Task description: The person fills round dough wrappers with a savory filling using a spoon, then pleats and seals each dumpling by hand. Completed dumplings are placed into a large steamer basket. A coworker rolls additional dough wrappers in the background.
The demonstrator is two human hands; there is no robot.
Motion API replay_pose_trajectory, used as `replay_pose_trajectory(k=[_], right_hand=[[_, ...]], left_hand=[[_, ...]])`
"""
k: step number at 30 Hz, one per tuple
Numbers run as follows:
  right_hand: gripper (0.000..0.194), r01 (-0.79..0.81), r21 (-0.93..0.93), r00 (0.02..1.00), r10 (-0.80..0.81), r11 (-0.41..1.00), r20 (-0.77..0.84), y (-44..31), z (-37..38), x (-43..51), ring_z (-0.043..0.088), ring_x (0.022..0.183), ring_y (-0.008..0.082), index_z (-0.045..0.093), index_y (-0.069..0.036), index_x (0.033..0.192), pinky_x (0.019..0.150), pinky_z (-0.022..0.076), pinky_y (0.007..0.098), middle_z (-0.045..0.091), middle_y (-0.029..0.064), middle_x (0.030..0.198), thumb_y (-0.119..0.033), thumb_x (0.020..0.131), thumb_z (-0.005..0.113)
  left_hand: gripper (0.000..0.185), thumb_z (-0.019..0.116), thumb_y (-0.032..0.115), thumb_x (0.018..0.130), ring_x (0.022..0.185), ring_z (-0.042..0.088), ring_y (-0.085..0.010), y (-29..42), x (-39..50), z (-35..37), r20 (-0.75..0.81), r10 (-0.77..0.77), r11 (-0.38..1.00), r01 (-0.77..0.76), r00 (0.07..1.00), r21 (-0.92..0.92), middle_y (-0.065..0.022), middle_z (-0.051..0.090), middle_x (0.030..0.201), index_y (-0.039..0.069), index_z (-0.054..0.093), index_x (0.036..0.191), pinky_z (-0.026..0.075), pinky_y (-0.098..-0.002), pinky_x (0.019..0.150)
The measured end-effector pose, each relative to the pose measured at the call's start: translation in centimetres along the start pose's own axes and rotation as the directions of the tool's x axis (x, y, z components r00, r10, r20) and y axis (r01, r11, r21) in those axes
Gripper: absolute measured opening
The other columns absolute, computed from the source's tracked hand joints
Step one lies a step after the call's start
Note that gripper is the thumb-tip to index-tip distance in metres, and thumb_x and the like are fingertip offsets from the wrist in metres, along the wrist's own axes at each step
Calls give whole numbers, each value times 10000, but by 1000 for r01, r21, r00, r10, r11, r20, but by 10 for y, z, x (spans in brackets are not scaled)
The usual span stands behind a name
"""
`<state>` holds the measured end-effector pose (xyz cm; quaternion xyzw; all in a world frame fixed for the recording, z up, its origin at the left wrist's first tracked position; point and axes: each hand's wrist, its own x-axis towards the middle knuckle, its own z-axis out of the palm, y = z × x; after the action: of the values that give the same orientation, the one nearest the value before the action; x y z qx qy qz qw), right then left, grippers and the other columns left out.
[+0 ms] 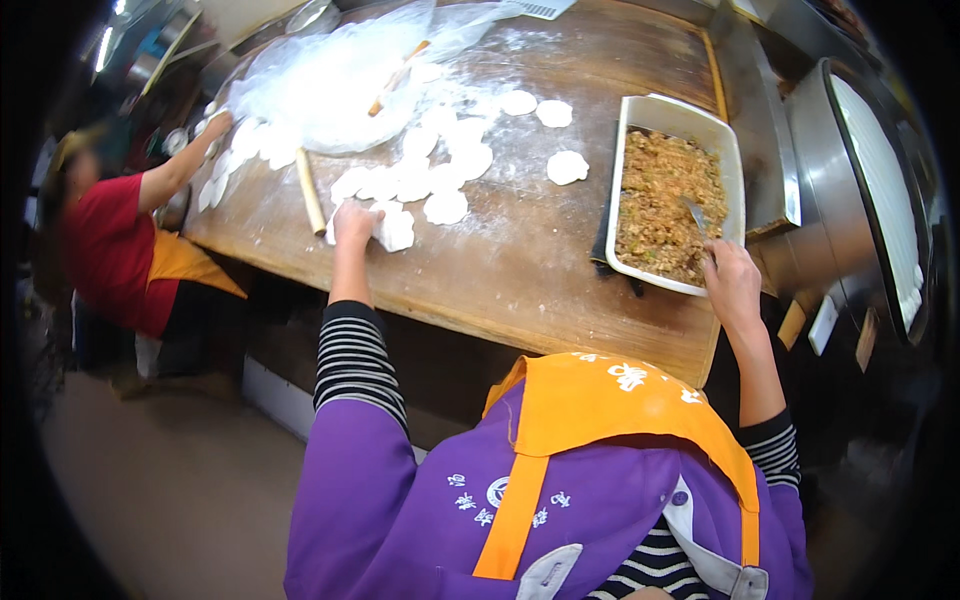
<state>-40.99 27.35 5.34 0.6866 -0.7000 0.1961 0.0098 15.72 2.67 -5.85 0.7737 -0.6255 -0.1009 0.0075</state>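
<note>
My left hand [355, 223] rests at the near edge of a cluster of floured dough rounds, fingers curled down and thumb against a dough wrapper [394, 228]. Whether the fingers pinch it is hidden. More dough rounds [412, 180] overlap just beyond. In my right hand [731, 274] is the handle of a metal spatula [694, 214]. Its blade dips into minced filling [664, 187] flecked with green. A white rectangular tub [739, 180] holds this filling at the table's right side.
A rolling pin [310, 193] lies left of my left hand; another thin pin [397, 78] lies on clear plastic sheeting [315, 82]. Across the left corner, a co-worker in a red shirt [112, 240] reaches over the wooden table [517, 262]. A large round metal vessel [847, 187] stands at right.
</note>
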Motion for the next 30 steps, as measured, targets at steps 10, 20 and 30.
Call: replay_pose_trajectory(k=[10,20,30], right_hand=[[220,-65,153,998,67,986,-8,23,-4,32,623,788,408,615,11,990,684,498,477,624,246,818,9,813,485],[290,-171,91,908,121,981,402,8,19,106,620,754,419,594,33,1079,667,494,479,622,270,803,42,810,486],[284,-259,176,861,144,950,488,39,-40,61,617,920,418,636,16,1088,808,509,421,635,277,956,-2,834,512]], left_hand=[[273,712,166,598,620,578,-331,15,-22,-2,-212,190,958,-228,959,-171,-198,594,652,-46,591,721,460,-412,606],[204,650,145,779,706,589,-193,9,-73,-34,-165,-144,736,-6,976,-677,-102,615,789,-26,592,875,480,-326,669],[473,548,80,887,1081,586,-308,106,-109,-60,170,275,-432,279,947,-858,-176,567,1217,-52,408,1320,494,-444,914]])
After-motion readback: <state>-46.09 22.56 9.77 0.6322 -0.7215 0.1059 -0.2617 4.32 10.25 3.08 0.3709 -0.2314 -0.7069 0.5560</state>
